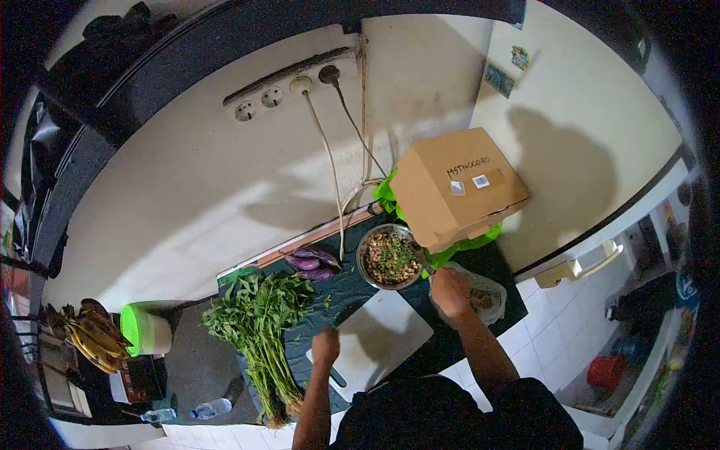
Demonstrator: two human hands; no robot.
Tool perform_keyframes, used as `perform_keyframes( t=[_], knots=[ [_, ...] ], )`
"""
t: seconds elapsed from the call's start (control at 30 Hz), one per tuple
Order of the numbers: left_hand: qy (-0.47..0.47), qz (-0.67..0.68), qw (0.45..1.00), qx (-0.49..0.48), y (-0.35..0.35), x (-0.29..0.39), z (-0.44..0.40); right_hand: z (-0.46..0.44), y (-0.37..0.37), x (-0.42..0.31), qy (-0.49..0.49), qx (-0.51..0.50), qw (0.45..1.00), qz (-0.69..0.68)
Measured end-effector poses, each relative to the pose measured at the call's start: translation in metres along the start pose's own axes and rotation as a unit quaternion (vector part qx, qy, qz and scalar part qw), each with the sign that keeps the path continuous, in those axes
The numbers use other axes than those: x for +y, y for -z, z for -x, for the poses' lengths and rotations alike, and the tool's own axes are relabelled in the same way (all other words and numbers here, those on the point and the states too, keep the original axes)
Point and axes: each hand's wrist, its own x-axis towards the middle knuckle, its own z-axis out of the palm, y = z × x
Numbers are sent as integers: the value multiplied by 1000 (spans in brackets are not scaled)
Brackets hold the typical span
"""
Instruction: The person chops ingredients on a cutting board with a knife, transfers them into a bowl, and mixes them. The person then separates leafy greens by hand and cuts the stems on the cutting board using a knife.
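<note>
A white cutting board (382, 337) lies tilted on the dark cloth in front of me. My left hand (325, 347) is closed at its left edge; whether it grips anything is hidden. My right hand (450, 294) is closed beyond the board's right corner, beside a clear plastic bag (489, 298) with brownish contents. A dark, narrow, blade-like piece (424, 260) shows between this hand and the metal bowl (361, 264); its kind is unclear. Chopped pale food with green bits (391, 257) fills the bowl. Left of the board lies a bunch of leafy greens (259, 319) with long stems and roots.
A cardboard box (459, 187) stands behind the bowl, over bright green plastic. Purple eggplants (311, 262) lie by the wall, near hanging cords (324, 142). Farther left are a green-lidded tub (154, 334), bananas (94, 341) and plastic bottles (211, 409). An open fridge door stands right.
</note>
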Motion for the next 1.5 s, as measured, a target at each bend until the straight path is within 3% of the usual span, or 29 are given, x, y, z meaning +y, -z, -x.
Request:
perform_keyframes(
  t=[0.03, 0.13, 0.17, 0.2, 0.23, 0.3, 0.33, 0.4, 0.47, 0.5, 0.57, 0.63, 0.67, 0.73, 0.8, 0.87, 0.97, 1.07, 1.13, 1.17, 1.2, 1.27, 1.33, 1.47, 1.5],
  knots=[
    [14, 16, 1000, -4, -5, 21, -17, -1, -2, 0, 24, 9, 1000, -6],
    [-75, 37, 996, 0, -37, 45, -72, -16, -21, -5, 34, 23, 999, -16],
    [-33, 127, 991, -22, -21, 73, -81, -26, -35, -2, 24, 25, 999, -19],
    [11, 218, 975, -43, -16, 87, -90, -34, -30, -1, 92, -54, 994, -26],
    [6, 220, 974, -45, -17, 94, -97, -31, -29, -2, 89, -51, 995, -23],
    [20, 332, 942, -51, -20, 107, -105, -18, -19, -11, 70, 21, 997, -18],
    [20, 334, 941, -54, -25, 109, -106, -9, -23, -5, 174, 99, 980, -5],
    [-19, 405, 914, -14, -33, 108, -107, -1, -25, -4, 181, 88, 979, -1],
    [-1, 424, 905, -13, -41, 106, -108, 6, -26, -5, 192, 75, 979, 0],
    [13, 444, 896, -10, -43, 105, -110, 13, -14, -9, 243, 90, 966, 9],
    [26, 450, 893, -12, -46, 104, -112, 15, -11, -15, 296, 105, 949, 19],
    [36, 455, 889, -14, -44, 104, -112, 13, -30, -21, 214, -49, 975, 43],
    [35, 431, 902, -8, -42, 103, -110, 14, -38, -20, 215, -49, 974, 43],
    [33, 406, 913, -3, -46, 98, -111, 14, -50, -20, 220, 44, 974, -5],
    [14, 249, 968, 10, -47, 92, -115, 7, -58, -22, 185, 31, 982, -8],
    [23, 250, 968, 19, -51, 89, -118, 1, -64, -23, 154, 18, 988, -10],
    [23, 259, 965, 21, -57, 81, -121, 6, -66, -21, 220, 96, 971, -10],
    [20, 261, 965, 17, -44, 91, -116, 12, -32, -32, 132, 23, 990, 35],
    [31, 253, 967, 17, -41, 91, -115, 15, -27, -25, 182, 147, 972, -30],
    [36, 261, 965, -5, -39, 90, -115, 16, -25, -24, 182, 145, 972, -31],
    [40, 269, 962, -27, -41, 87, -117, 15, -20, -25, 191, 245, 950, -14],
    [44, 271, 962, -10, -46, 82, -118, 4, -14, -29, 198, 341, 919, 3],
    [45, 272, 961, 5, -55, 75, -120, -15, -10, -33, 42, 23, 999, 23],
    [13, 197, 978, 64, -62, 67, -126, -42, -38, -29, 95, -2, 992, 82],
    [-7, 151, 985, 87, -62, 67, -128, -42, -36, -33, 140, 42, 988, 49]
  ],
)
